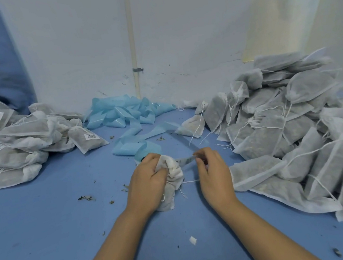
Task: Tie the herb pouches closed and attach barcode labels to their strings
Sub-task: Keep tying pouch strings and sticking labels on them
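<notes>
Head view: left hand (146, 183) grips gathered pouch (172, 181); right hand (212, 171) pinches label (187, 160) near string (190, 181). Step: labelling; next, fold it closed.

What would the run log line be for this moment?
step: tying and labelling | left hand: grips pouch neck | right hand: pinches label | labelled pile: left | unlabelled pile: right

- Labelled pouches (13, 139) are heaped at the left of the table (45, 213).
- Unlabelled pouches (287, 131) are piled right.
- Backing strip (124, 114), apparently, is bunched behind, between them.
- One pouch (171, 180) is held centrally.
</notes>
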The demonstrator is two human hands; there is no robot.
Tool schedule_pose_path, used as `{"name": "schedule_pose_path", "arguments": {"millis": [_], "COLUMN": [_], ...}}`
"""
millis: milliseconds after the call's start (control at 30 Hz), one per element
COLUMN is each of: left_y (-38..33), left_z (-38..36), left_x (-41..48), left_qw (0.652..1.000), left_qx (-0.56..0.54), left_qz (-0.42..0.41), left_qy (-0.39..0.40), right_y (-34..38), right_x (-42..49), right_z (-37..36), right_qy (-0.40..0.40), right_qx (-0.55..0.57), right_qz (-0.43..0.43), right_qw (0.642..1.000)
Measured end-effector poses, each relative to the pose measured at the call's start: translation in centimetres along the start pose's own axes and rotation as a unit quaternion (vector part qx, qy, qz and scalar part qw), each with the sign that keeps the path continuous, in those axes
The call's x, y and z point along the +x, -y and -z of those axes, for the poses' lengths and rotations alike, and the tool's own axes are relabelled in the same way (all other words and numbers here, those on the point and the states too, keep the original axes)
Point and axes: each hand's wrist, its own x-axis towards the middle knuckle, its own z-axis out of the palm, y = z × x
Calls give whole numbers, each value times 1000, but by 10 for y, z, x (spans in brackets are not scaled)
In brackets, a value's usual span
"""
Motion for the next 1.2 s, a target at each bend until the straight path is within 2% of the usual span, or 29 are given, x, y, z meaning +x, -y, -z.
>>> {"name": "schedule_pose_path", "arguments": {"millis": [100, 200, 333, 667, 933, 1067, 1200], "left_y": [0, -1, -1, -5, -5, -4, -7], "left_z": [0, 1, 1, 2, 2, 2, 3], "left_x": [-1, -1, 0, -1, -1, 1, 6], "left_qw": [998, 994, 992, 992, 992, 991, 984], "left_qx": [-62, -109, -122, -117, -118, -121, -147], "left_qz": [7, 22, 18, 23, 37, 52, 102], "left_qy": [13, 18, 34, 33, 31, 24, 3], "right_y": [3, 0, -1, -2, -2, -5, -5], "right_x": [-4, -3, 1, 3, 6, 7, 8], "right_z": [-1, -5, -4, -4, 1, 0, 0], "right_qy": [44, 109, 143, 103, 93, 44, -115], "right_qx": [85, 100, 194, 268, 327, 326, 349], "right_qz": [-9, -18, -45, -53, -107, -139, -181], "right_qw": [995, 989, 969, 956, 934, 934, 912]}}
